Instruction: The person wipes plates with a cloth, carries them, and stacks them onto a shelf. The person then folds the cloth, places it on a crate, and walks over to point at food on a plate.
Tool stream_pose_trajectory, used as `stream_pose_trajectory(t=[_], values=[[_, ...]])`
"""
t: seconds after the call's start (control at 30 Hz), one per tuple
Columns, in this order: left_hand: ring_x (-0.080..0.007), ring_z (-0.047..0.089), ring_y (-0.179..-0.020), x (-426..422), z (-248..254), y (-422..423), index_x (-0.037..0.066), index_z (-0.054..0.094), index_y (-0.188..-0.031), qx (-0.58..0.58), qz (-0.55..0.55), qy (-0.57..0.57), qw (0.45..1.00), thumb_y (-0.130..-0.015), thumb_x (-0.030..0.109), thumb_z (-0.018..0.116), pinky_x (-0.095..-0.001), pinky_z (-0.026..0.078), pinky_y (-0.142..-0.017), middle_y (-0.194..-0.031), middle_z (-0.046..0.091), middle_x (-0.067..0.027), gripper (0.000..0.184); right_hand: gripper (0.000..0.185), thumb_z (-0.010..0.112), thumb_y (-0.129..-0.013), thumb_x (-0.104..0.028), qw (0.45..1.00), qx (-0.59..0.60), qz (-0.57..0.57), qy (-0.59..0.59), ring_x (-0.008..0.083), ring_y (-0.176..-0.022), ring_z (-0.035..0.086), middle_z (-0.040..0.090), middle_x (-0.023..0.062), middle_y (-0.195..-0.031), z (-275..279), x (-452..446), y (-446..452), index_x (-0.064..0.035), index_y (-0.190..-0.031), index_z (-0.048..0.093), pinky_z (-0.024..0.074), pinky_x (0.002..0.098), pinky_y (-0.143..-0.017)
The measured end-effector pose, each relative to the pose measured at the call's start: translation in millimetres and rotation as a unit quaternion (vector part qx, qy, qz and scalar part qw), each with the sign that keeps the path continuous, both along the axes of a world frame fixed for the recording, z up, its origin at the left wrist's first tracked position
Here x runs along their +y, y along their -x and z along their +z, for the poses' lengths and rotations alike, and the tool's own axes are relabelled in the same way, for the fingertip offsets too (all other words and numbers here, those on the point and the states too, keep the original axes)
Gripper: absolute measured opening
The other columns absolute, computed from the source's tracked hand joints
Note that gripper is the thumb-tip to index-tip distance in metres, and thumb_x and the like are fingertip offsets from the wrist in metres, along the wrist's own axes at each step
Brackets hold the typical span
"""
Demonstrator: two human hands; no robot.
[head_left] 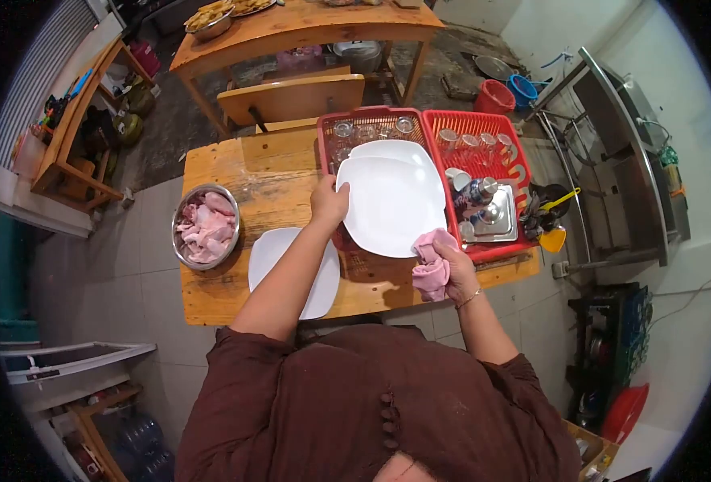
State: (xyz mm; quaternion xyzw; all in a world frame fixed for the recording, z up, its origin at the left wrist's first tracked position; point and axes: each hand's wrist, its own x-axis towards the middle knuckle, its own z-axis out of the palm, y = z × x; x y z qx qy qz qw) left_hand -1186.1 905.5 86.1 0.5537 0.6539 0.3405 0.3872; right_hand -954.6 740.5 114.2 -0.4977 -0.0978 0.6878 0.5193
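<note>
A white squarish plate (391, 201) is over the front of a red basket (323, 132), with another white plate edge showing behind it. My left hand (330, 201) grips its left edge, thumb on top. In my right hand (456, 271) is a bunched pink cloth (431, 273), held against the plate's lower right edge. Another white plate (320, 277) lies on the wooden table (251, 177), partly hidden under my left forearm. Glasses (403, 125) stand in the basket behind the plates.
A metal bowl of raw meat (206, 225) sits at the table's left. On the right, a bright red basket (484, 251) holds glasses, cups and a metal tray (500, 217). A wooden bench (291, 100) and a second table (315, 34) stand beyond.
</note>
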Motion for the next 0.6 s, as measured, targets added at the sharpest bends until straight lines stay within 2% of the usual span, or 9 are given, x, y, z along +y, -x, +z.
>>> stream_pose_trajectory(t=[0.07,0.27,0.37,0.47,0.5,0.53,0.6], values=[[-0.0362,0.061,-0.091,2.0,5.1,-3.5,0.004,0.063,-0.099,0.111,-0.035,0.041,0.992,-0.080,0.027,0.059,-0.0434,0.047,-0.080,-0.096,0.064,-0.0207,0.029,0.024,0.060,-0.088,-0.024,1.000,0.008,0.024,0.013,0.0196,-0.070,0.065,0.065,0.0082,-0.084,1.8,8.5,-6.4,-0.0028,-0.100,0.058,0.0546,0.0337,-0.059],[-0.0377,0.060,-0.093,0.4,0.8,-16.1,0.008,0.064,-0.102,0.168,-0.029,0.072,0.983,-0.078,0.024,0.058,-0.0440,0.047,-0.081,-0.096,0.064,-0.0206,0.030,0.025,0.062,-0.087,-0.022,0.998,-0.056,0.002,-0.005,0.0193,-0.068,0.065,0.065,0.0085,-0.086,-25.2,33.1,-18.2,-0.0011,-0.100,0.058,0.0548,0.0334,-0.058],[-0.0380,0.060,-0.093,-2.1,-1.8,-17.9,0.006,0.065,-0.099,0.140,-0.048,0.046,0.988,-0.075,0.023,0.060,-0.0440,0.047,-0.081,-0.096,0.064,-0.0209,0.029,0.028,0.064,-0.086,-0.022,0.994,-0.109,0.015,-0.010,0.0169,-0.070,0.063,0.064,0.0069,-0.089,-42.1,39.7,-28.1,-0.0010,-0.103,0.058,0.0532,0.0308,-0.061],[-0.0371,0.061,-0.090,-1.7,-1.7,-15.9,0.004,0.066,-0.093,0.172,-0.090,0.037,0.980,-0.073,0.021,0.062,-0.0429,0.048,-0.080,-0.093,0.064,-0.0211,0.027,0.030,0.065,-0.085,-0.023,0.988,-0.148,0.019,-0.023,0.0130,-0.072,0.060,0.062,0.0042,-0.090,-37.1,42.4,-32.4,-0.0015,-0.105,0.058,0.0505,0.0275,-0.061],[-0.0371,0.061,-0.090,-5.0,1.1,-13.0,0.004,0.066,-0.093,0.172,-0.086,0.040,0.980,-0.073,0.021,0.062,-0.0429,0.048,-0.080,-0.093,0.064,-0.0211,0.027,0.030,0.065,-0.085,-0.023,0.987,-0.159,0.009,-0.036,0.0115,-0.072,0.059,0.061,0.0032,-0.088,-31.0,42.1,-31.0,-0.0014,-0.105,0.059,0.0495,0.0267,-0.060],[-0.0366,0.061,-0.087,-10.0,4.9,-9.1,0.003,0.066,-0.090,0.135,-0.067,0.009,0.989,-0.073,0.022,0.062,-0.0425,0.048,-0.079,-0.090,0.064,-0.0211,0.027,0.029,0.063,-0.086,-0.024,0.983,-0.169,-0.007,-0.074,0.0103,-0.072,0.057,0.060,0.0017,-0.086,-26.8,42.4,-28.4,-0.0016,-0.104,0.059,0.0492,0.0261,-0.061],[-0.0354,0.061,-0.081,-20.5,-3.3,3.5,-0.001,0.065,-0.083,0.083,-0.022,-0.064,0.994,-0.073,0.021,0.061,-0.0425,0.048,-0.073,-0.085,0.064,-0.0205,0.025,0.029,0.062,-0.087,-0.024,0.981,-0.178,0.023,-0.076,0.0102,-0.072,0.057,0.060,0.0015,-0.086,-26.1,38.0,-32.5,-0.0014,-0.104,0.059,0.0490,0.0259,-0.062]])
